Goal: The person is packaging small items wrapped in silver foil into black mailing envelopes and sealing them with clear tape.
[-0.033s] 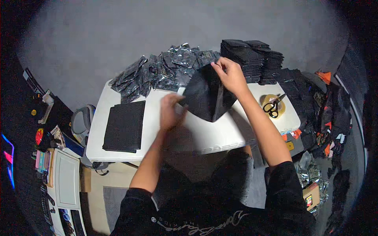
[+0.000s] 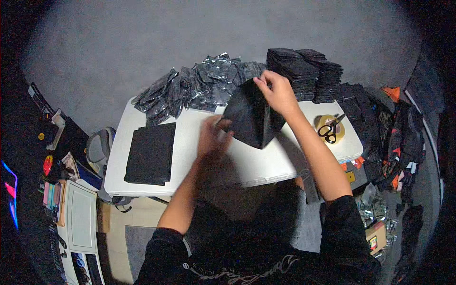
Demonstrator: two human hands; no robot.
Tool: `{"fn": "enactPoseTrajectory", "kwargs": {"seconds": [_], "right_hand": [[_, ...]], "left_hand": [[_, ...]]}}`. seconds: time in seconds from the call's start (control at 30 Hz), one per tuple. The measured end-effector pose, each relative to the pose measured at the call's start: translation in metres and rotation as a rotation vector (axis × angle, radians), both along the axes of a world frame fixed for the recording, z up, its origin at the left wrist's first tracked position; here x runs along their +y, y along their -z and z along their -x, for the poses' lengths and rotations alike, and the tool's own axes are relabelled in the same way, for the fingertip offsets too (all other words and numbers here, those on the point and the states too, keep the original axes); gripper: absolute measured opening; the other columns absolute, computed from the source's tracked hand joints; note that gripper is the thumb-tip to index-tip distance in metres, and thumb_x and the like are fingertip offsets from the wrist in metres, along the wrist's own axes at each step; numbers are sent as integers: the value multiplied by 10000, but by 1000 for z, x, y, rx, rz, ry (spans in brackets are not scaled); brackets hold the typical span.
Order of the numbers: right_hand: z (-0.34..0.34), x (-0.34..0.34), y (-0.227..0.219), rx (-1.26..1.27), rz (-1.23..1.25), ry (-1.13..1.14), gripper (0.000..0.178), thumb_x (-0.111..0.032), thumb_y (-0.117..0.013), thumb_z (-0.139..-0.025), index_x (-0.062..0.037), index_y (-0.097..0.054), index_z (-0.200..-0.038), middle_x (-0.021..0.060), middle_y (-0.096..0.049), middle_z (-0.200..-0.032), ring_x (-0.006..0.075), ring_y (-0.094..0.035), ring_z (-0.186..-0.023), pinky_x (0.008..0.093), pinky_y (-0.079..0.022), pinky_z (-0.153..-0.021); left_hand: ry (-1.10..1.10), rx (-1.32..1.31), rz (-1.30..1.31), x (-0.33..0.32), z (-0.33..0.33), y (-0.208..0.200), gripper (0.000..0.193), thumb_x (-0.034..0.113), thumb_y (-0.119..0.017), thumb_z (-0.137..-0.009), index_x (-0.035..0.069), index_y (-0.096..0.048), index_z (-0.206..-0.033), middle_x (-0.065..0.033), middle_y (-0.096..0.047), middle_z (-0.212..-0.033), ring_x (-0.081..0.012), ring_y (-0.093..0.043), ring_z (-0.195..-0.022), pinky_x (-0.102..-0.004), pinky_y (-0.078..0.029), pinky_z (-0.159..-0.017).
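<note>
A black, flat piece that looks like cloth (image 2: pixel 247 114) is held up over the middle of the white table, its lower corner hanging down. My right hand (image 2: pixel 278 93) pinches its top edge between thumb and fingers. Beside its left edge is my left hand (image 2: pixel 213 138), smeared by motion; whether its fingers grip the cloth is unclear. A neat stack of flat black pieces (image 2: pixel 150 153) lies on the table to the left of my left hand. Behind the held cloth spreads a heap of black items in clear, shiny plastic bags (image 2: pixel 209 83).
Tall stacks of folded black pieces (image 2: pixel 297 73) stand at the table's back right. Black-handled scissors (image 2: pixel 328 130) rest on a tape roll (image 2: pixel 338 134) at the right of the white table (image 2: pixel 190 156). Dark and orange cloth (image 2: pixel 394 137) is piled beyond the right edge.
My left hand has shifted slightly right and down beside the cloth. My right hand keeps its pinch at the top, nearly in the same place.
</note>
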State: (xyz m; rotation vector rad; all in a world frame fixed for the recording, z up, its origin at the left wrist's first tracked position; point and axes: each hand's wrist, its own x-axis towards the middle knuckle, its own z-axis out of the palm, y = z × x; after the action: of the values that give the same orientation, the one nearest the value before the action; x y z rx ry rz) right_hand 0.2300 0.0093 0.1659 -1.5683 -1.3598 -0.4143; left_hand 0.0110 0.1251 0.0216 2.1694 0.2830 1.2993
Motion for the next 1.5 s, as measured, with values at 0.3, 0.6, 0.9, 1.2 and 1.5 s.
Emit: {"fn": "enactPoseTrajectory", "kwargs": {"seconds": [0.3, 0.6, 0.9, 1.2, 1.5], "right_hand": [[-6, -14, 63, 101, 189, 134, 292, -247, -725, -915, -16, -591, -797, 200, -614, -826, 430, -638, -822, 512, -485, -730], [-17, -10, 67, 161, 219, 42, 277, -154, -737, -927, 11, -542, -820, 142, -557, -793, 275, -600, -712, 369, -480, -619], [-35, -20, 62, 367, 104, 53, 304, -121, -724, -919, 17, -505, -759, 147, -521, -744, 282, -542, -645, 382, -436, -616], [-34, -4, 59, 340, 128, -42, 306, -83, -719, -919, 20, -475, -765, 161, -522, -755, 298, -546, -648, 389, -448, -628], [-55, -12, 83, 320, 60, -88, 289, -100, -722, -938, 11, -493, -801, 118, -522, -779, 235, -515, -685, 341, -433, -647]], "left_hand": [[243, 523, -6, 5, -14, 0, 288, 272, -722, -947, 46, -721, -1124, -150, -721, -1101, -303, -669, -1126, -430, -520, -968], [-92, 210, 1002, 96, -74, -9, 351, 332, -719, -958, -16, -752, -923, -108, -746, -745, -219, -709, -614, -379, -562, -616], [-363, 204, 248, 116, -168, -26, 475, 419, -732, -933, -27, -724, -769, -73, -717, -631, -210, -716, -563, -374, -584, -596], [-297, 24, 689, 192, -205, -8, 412, 314, -672, -955, -33, -648, -733, -91, -705, -663, -228, -692, -518, -370, -606, -553], [-105, -348, 723, 107, -79, -98, 197, 66, -610, -950, -6, -592, -767, -101, -709, -1086, -104, -592, -760, -282, -574, -654]]}}
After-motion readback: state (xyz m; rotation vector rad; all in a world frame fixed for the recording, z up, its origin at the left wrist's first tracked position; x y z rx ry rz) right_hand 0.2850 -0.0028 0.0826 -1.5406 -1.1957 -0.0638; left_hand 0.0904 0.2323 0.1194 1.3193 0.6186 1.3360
